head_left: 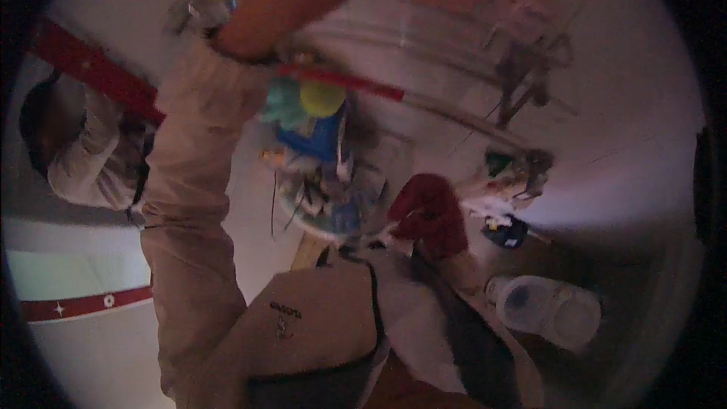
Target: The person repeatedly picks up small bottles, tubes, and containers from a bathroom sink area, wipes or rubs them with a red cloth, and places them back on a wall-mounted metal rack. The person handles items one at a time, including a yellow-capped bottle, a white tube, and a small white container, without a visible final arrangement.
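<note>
My left arm, in a beige sleeve point(189, 182), reaches up the left side and bends at the top. My left hand point(303, 0) is blurred and close, and its fingers run out of the picture at the upper edge. Whether it holds anything is hidden. My right hand does not show. Below the left wrist lies a long stick point(344, 83), red at one end and pale further along. Nearest to it are a yellow round thing point(322, 98), a turquoise bundle point(280, 106) and a blue item point(314, 140).
A round tub point(291, 216) holds mixed small items. Beside it is a dark red cloth-like thing point(432, 216). A whitish plastic container point(545, 310) lies lower right, a small stand point(522, 76) upper right. A person in beige point(98, 151), possibly a reflection, shows at left.
</note>
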Tool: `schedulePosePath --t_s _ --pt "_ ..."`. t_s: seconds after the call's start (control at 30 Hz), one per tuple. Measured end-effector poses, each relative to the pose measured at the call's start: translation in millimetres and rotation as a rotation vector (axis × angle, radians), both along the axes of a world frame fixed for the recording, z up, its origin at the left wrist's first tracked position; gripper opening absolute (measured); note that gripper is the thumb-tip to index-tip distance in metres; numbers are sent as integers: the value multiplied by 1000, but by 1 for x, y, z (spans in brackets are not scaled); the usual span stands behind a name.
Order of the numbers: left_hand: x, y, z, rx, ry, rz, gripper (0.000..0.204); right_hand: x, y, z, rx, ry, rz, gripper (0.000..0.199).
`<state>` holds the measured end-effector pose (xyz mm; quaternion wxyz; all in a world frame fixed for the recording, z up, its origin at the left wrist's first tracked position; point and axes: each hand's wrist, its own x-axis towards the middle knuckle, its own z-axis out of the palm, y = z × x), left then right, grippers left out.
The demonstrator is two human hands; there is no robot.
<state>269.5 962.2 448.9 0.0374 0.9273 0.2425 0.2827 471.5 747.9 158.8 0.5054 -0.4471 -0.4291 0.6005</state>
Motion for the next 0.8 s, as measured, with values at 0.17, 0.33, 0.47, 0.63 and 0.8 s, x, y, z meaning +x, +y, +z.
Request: schedulePosePath --t_s 0.17,0.33,0.47,0.63,0.8 --pt "-92 -67 -49 332 -578 53 37 1 1 9 -275 478 -190 18" --pt "-126 -136 -203 44 -496 378 27 -8 2 8 -400 515 -250 19" --pt "-111 -169 -359 -791 -573 597 26 -16 -4 3 -321 636 -128 16" --pt "-139 -203 -565 -873 -327 794 29 -17 -21 -23 -385 646 -142 14" --pt "-154 -216 -670 -974 -95 874 37 -18 -29 -29 -426 653 -143 13"
